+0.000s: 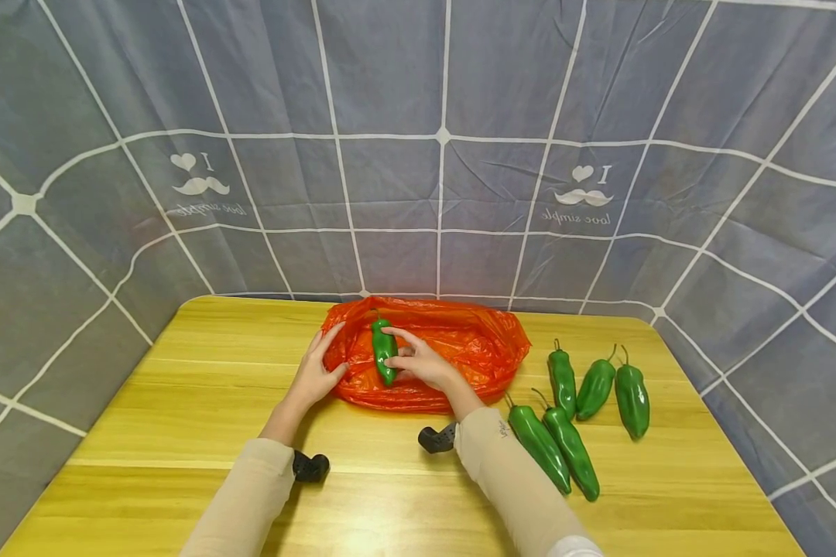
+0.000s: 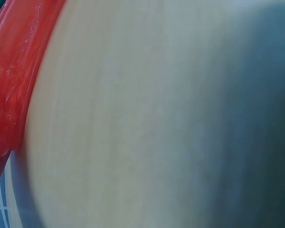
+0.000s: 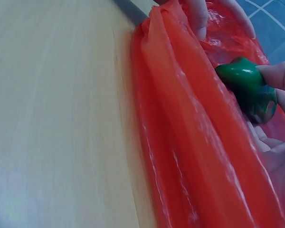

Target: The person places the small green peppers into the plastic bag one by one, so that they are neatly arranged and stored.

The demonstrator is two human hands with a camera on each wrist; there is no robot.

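Observation:
A red plastic bag (image 1: 460,348) lies spread on the table with its mouth facing up. At its left end my left hand (image 1: 316,371) grips the rim, fingers and thumb reaching over the edge. My right hand (image 1: 425,363) holds a green pepper (image 1: 383,352) between thumb and fingers, over the left part of the bag's mouth. The pepper's stem points away from me. In the right wrist view the pepper (image 3: 244,78) shows behind the bag's folded front wall (image 3: 180,123). The left wrist view catches only the bag's edge (image 2: 14,71).
Several more green peppers lie on the wooden table (image 1: 202,402) right of the bag, among them a long one (image 1: 539,449) close to my right sleeve (image 1: 522,480). Black wrist cameras (image 1: 310,467) sit on both wrists. A grey grid-patterned curtain (image 1: 390,186) hangs behind the table.

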